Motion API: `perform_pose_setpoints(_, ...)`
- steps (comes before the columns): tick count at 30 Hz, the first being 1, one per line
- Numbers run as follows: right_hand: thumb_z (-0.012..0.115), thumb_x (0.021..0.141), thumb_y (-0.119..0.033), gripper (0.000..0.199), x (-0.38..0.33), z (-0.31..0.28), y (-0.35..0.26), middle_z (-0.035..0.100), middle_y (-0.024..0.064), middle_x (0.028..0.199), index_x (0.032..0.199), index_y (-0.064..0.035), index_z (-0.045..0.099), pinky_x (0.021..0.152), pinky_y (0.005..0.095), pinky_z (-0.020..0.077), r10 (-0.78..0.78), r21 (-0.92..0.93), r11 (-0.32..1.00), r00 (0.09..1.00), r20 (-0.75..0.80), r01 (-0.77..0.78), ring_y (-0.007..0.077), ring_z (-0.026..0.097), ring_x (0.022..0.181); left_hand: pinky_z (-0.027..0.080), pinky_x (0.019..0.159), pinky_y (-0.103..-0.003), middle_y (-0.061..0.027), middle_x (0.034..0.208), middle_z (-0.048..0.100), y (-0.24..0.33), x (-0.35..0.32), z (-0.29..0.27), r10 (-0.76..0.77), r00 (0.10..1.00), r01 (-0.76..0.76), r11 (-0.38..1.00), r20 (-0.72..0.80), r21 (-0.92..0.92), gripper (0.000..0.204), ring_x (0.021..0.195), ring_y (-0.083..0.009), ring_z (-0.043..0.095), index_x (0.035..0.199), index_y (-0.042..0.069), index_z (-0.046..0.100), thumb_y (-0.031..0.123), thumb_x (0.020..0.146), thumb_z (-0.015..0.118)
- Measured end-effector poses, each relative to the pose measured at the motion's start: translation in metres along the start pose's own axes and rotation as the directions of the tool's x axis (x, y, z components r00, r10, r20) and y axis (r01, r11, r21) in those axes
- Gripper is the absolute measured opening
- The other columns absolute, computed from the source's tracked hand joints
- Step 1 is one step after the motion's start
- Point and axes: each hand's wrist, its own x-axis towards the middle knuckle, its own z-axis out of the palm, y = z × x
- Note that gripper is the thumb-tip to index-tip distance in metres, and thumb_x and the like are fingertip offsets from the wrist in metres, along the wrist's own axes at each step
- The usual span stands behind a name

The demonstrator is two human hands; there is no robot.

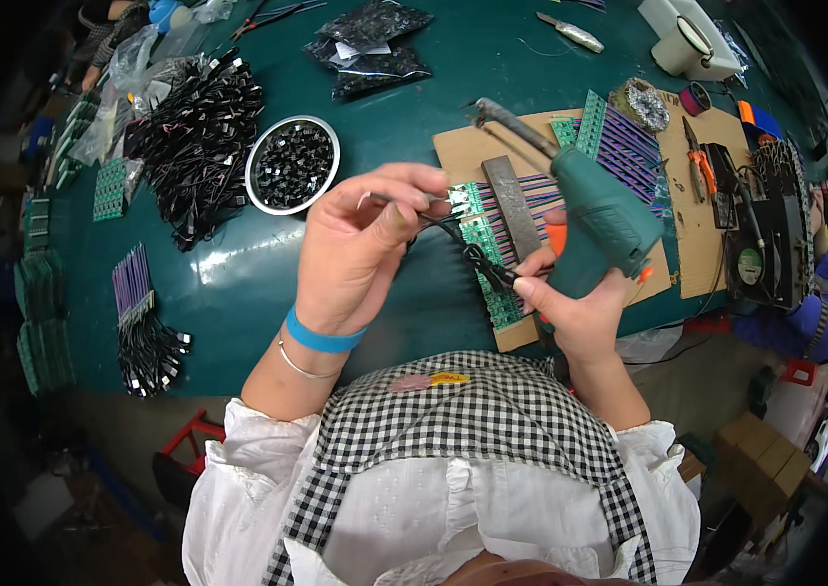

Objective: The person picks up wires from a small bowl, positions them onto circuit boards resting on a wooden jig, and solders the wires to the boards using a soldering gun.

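Observation:
My right hand is closed around the grip of a green soldering gun, its metal tip slanting up to the far left. Thumb and fingers of that hand also pinch a coiled bundle of black cable. My left hand, fingers pinched together, holds the cable's thin end at the far end of a green circuit board strip. Just beyond those fingertips is a small whitish connector. A grey metal bar lies across the coloured wires of the strip, on cardboard.
A round bowl of small black parts and a heap of black cables lie left. Purple-wired cables sit nearer. Right are pliers, metal wool and a spool. Bagged parts lie at the back.

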Motion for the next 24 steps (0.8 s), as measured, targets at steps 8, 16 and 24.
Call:
perform_pose_setpoints(8, 0.067, 0.077, 0.000, 0.052, 0.011, -0.008, -0.008, 0.063, 0.0144, 0.089, 0.123, 0.0041, 0.043, 0.056, 0.0232, 0.0525, -0.049, 0.028, 0.998, 0.998, -0.043, 0.050, 0.0211, 0.066, 0.083, 0.043, 0.051, -0.018, -0.0048, 0.073, 0.060, -0.003, -0.002, 0.027, -0.377, 0.926, 0.345, 0.873, 0.029, 0.345, 0.018, 0.058, -0.0083, 0.053, 0.099, -0.004, 0.064, 0.010, 0.092, 0.058)
perform_pose_setpoints(16, 0.071, 0.077, 0.003, 0.055, 0.018, -0.013, 0.003, 0.052, 0.0124, 0.120, 0.125, 0.0035, 0.043, 0.073, 0.0286, 0.0559, -0.114, 0.197, 0.977, 0.983, 0.146, 0.084, 0.0176, 0.065, 0.089, 0.048, 0.057, -0.024, -0.0080, 0.077, 0.067, -0.027, -0.003, 0.031, -0.163, 0.964, -0.038, 0.697, 0.210, 0.716, 0.011, 0.061, -0.0131, 0.061, 0.093, -0.001, 0.068, 0.005, 0.084, 0.065)
perform_pose_setpoints(24, 0.071, 0.072, 0.007, 0.057, 0.015, -0.007, 0.006, 0.062, 0.0113, 0.087, 0.122, 0.0050, 0.043, 0.063, 0.0245, 0.0495, -0.126, 0.120, 0.984, 0.991, -0.045, 0.130, 0.0137, 0.060, 0.071, 0.050, 0.062, -0.021, -0.0062, 0.078, 0.068, -0.036, -0.012, 0.041, -0.241, 0.971, 0.180, 0.755, 0.010, 0.631, 0.013, 0.070, -0.0084, 0.063, 0.094, -0.003, 0.068, 0.002, 0.082, 0.068)
